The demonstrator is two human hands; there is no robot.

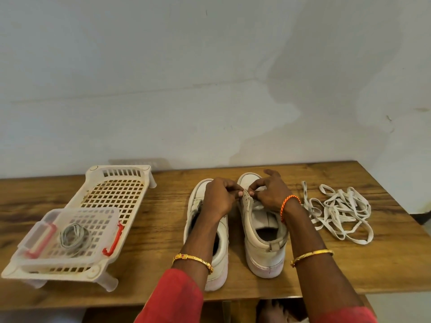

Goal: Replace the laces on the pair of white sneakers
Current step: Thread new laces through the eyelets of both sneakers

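Both arms extended forward; left hand (218, 198) and right hand (270, 192) fingertips pinched, nearly touching.

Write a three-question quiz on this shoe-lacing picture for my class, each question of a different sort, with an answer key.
1. True or false: the loose pile of laces lies to the right of both sneakers.
2. Which holds the coiled lace? A) the clear box on the tray B) the right sneaker C) the bare table
3. Fill in: the left hand and right hand meet at the front of the ____ sneaker, over its eyelet flap.

Key: 1 true; 2 A; 3 right. The left sneaker stands beside it, with no lace visible on it.
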